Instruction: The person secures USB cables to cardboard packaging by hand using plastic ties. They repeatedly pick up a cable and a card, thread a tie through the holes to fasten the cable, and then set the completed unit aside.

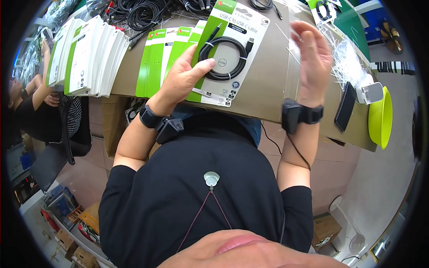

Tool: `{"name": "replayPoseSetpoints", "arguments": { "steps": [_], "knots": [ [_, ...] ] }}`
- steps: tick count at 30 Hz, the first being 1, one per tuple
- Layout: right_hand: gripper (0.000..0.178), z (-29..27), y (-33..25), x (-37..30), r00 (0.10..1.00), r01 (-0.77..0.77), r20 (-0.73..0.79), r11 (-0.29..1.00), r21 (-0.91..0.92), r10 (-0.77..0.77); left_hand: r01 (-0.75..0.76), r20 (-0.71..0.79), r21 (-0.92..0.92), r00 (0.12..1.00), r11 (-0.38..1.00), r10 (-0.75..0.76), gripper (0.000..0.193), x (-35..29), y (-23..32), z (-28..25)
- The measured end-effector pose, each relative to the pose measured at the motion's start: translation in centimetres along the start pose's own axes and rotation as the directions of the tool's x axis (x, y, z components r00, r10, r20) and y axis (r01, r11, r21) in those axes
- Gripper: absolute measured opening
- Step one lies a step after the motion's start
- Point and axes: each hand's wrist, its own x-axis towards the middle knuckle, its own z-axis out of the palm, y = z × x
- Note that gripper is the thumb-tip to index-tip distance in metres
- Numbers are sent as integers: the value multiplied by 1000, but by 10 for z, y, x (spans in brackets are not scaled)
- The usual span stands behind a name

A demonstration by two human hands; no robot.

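My left hand (185, 73) grips a green and white packaging card (250, 27), its thumb on the front. A coiled black cable (245, 67) lies against the card, bound to it with thin white ties. My right hand (313, 67) is raised to the right of the card, apart from it, beside loose white cable ties (342, 67). Its fingers are curled toward the thumb and slightly blurred; I cannot make out what is between them. Several more green and white cards (154, 58) lie flat on the table under and left of my left hand.
A thick stack of cards (96, 53) stands at the left, with black cables (140, 15) behind. A black phone (345, 106), a white charger-like block (372, 93) and a yellow-green bowl (380, 118) are at the table's right end. Another person's arm (40, 91) shows at far left.
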Motion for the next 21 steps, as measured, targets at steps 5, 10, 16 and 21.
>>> {"name": "replayPoseSetpoints", "arguments": {
  "steps": [5,10,16,21],
  "knots": [
    [25,-89,-23,12,970,-119,-243,845,-522,-13,30,51,-24,998,999,-29,47,-3,3,-7],
    [28,-164,-25,14,940,-259,-330,446,-857,-89,127,4,-90,992,988,-128,47,-5,2,-20],
    [23,-197,-2,7,974,-210,-223,-194,-958,48,105,-41,-183,993,977,-114,44,0,1,-28],
    [19,-191,21,7,938,-313,-345,-367,-876,24,82,-32,-262,995,962,-94,41,0,5,-39]
  ]
}}
